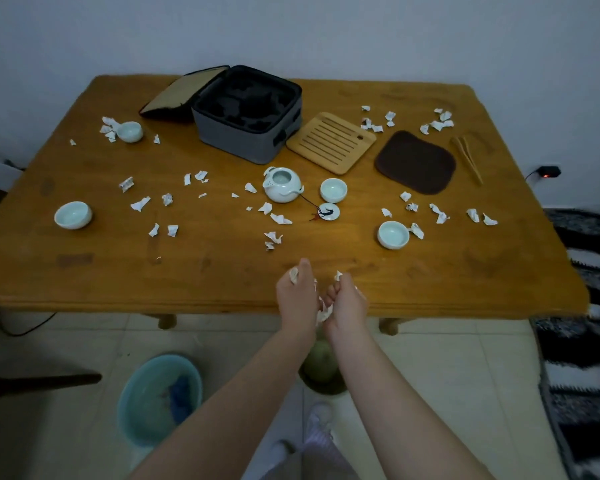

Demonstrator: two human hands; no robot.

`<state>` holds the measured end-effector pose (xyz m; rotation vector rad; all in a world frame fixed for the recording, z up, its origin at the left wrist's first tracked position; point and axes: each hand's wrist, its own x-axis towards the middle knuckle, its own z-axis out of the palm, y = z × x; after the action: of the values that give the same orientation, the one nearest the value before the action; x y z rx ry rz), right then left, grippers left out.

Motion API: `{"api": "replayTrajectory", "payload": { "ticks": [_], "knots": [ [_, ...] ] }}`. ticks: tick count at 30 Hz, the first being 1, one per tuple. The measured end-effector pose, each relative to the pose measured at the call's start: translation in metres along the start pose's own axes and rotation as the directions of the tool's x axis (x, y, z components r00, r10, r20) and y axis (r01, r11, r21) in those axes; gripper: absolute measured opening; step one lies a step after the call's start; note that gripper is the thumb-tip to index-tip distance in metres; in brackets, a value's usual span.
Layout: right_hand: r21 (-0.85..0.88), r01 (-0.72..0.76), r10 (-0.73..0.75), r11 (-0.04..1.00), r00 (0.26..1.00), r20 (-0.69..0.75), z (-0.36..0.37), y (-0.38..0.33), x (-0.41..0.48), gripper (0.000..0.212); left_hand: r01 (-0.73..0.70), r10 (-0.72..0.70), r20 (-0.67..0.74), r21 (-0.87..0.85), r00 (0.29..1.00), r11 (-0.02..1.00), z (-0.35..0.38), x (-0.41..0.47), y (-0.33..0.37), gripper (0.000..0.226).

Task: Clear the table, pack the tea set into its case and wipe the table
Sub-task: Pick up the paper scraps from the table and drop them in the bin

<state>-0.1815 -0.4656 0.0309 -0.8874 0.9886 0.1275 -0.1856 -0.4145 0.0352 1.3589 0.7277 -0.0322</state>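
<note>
While both hands meet over the near edge of the wooden table [84, 271], the left hand [297, 294] is curled around torn paper scraps [293, 274] and the right hand [349, 303] is likewise closed on a bunch of scraps [324, 313]. More scraps lie scattered across the table. At the far middle the grey tea set case [246, 136] stands open, its lid [181, 95] folded back to the left. A lidless teapot [282, 185] sits mid-table, its lid [329, 212] just to the near right, with a teacup [333, 190] beside it. Other cups stand near right [392, 234], left [72, 215] and far left [129, 131]. Right of the case lie a bamboo tray [331, 143], a dark cloth mat [415, 162] and wooden tongs [468, 161]. On the tiled floor [447, 358], a teal basin [158, 398] sits near left.
</note>
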Motion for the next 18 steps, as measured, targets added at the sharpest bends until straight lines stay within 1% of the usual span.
{"api": "replayTrajectory", "payload": {
  "ticks": [4, 9, 11, 15, 18],
  "knots": [
    [0.027, 0.026, -0.023, 0.999, 0.996, -0.09, -0.028, 0.02, -0.002, 0.028, 0.011, -0.012, -0.071, -0.012, 0.997, 1.0, 0.003, -0.021, -0.032, 0.038],
    [0.06, -0.047, 0.054, 0.997, 0.991, -0.122, -0.068, 0.04, 0.011, 0.035, 0.168, -0.177, -0.138, -0.073, 0.974, 0.983, 0.006, -0.035, -0.074, 0.037],
    [0.101, -0.088, 0.101, 0.991, 0.986, -0.129, -0.083, 0.05, 0.024, 0.034, 0.212, -0.233, -0.171, -0.134, 0.957, 0.968, 0.008, -0.037, -0.09, 0.036],
    [0.075, -0.224, 0.232, 0.972, 0.966, -0.118, -0.108, 0.068, 0.056, 0.023, 0.337, -0.375, -0.218, -0.191, 0.901, 0.922, 0.016, -0.032, -0.127, 0.027],
    [0.014, -0.286, 0.286, 0.958, 0.952, -0.111, -0.123, 0.077, 0.085, 0.01, 0.397, -0.455, -0.274, -0.241, 0.848, 0.886, 0.028, -0.018, -0.159, 0.04]
  ]
}}
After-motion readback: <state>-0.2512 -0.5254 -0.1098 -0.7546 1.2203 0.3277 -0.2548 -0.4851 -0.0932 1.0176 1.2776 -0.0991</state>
